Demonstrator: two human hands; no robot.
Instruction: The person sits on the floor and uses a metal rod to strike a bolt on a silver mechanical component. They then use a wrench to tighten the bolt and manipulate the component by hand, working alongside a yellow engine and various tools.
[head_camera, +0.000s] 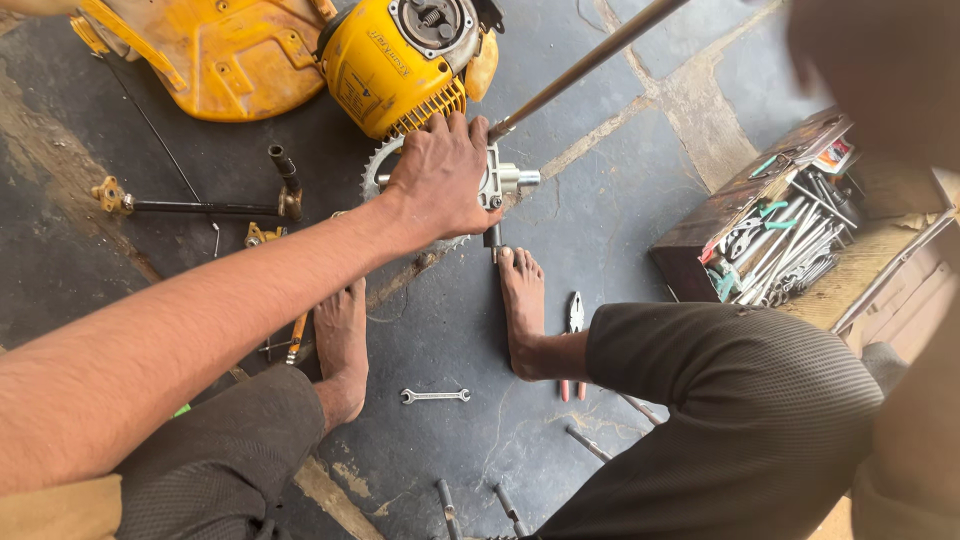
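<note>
One hand shows in the head view: my left hand (440, 178) clamps palm-down over the cast-metal gearbox (503, 178) at the end of a long steel shaft (590, 62), steadying it on the stone floor (620, 220) by my toes, beside the ribbed yellow engine (400, 65). A toothed blade (378, 165) lies under it; my right hand is out of view, so I cannot tell its grip.
</note>
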